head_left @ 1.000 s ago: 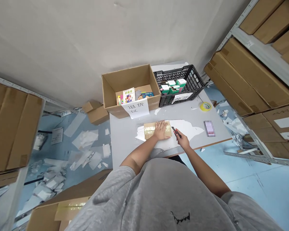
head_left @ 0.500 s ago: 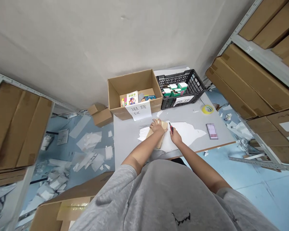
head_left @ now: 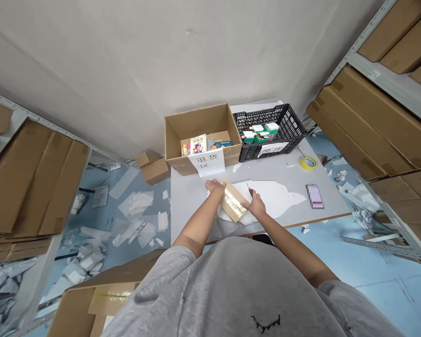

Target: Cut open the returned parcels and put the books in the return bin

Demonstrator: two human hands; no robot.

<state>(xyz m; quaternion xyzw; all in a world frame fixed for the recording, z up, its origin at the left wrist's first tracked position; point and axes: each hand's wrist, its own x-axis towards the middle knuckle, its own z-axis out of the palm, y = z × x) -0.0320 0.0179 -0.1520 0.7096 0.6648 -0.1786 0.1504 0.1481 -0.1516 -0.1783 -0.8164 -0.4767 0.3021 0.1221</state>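
Fingers [head_left: 211, 183] of the left hand [head_left: 214, 186]: curled against the far end of a small taped parcel [head_left: 234, 202]; whether they grip it or only steady it cannot be told. Fingers [head_left: 253, 200] of the right hand [head_left: 255, 205]: closed round a red-and-black utility knife [head_left: 248, 188], blade end pointing away from the body and clear of the cardboard. Parcel: brown card, glossy tape along its top, lying slantwise on the grey table [head_left: 185, 196] between the two hands, its near corner just beside the right hand, partly over a white sheet [head_left: 280, 194]. Progress, as judged: the tape looks whole and no flap stands up, so the parcel appears sealed, with the cutting open yet to be done. Further back: an open cardboard box [head_left: 182, 133] with a paper label and small books inside, a black crate [head_left: 287, 121] of green-and-white cartons beside it, a yellow tape roll [head_left: 308, 163] to the right. Floor: scattered paper scraps.
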